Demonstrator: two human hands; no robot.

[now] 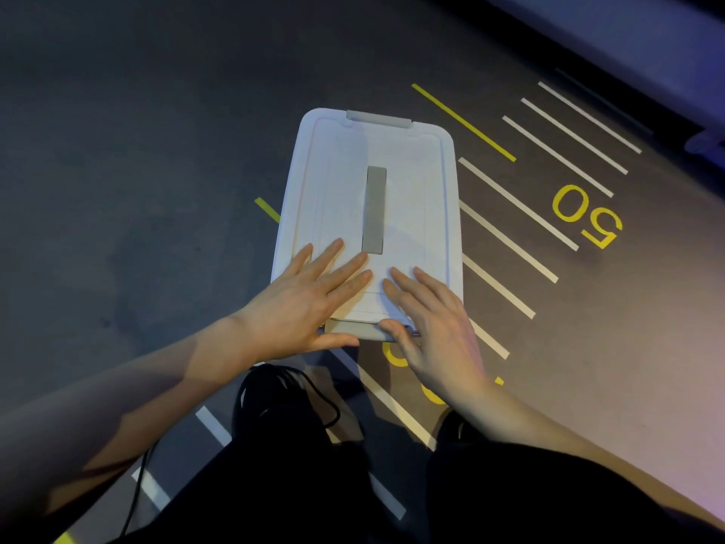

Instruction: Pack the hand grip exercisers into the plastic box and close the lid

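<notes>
Plastic box (439, 214) on floor (137, 170), directly under both hands, lid (333, 182) on top and covering it. Exercisers not visible. L hand (304, 304) flat on lid's near-left part, fingers straight and spread, thumb at near edge by grey latch (349, 328). R hand (433, 327) flat on near-right part, thumb lying on that latch. Hands close, not touching. Grey strip (374, 210) just past fingertips; second latch (378, 119) at far end.

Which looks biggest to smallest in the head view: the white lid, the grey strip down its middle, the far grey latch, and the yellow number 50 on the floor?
1. White lid
2. Grey strip

The yellow 50 and the far grey latch look too alike to rank.
</notes>
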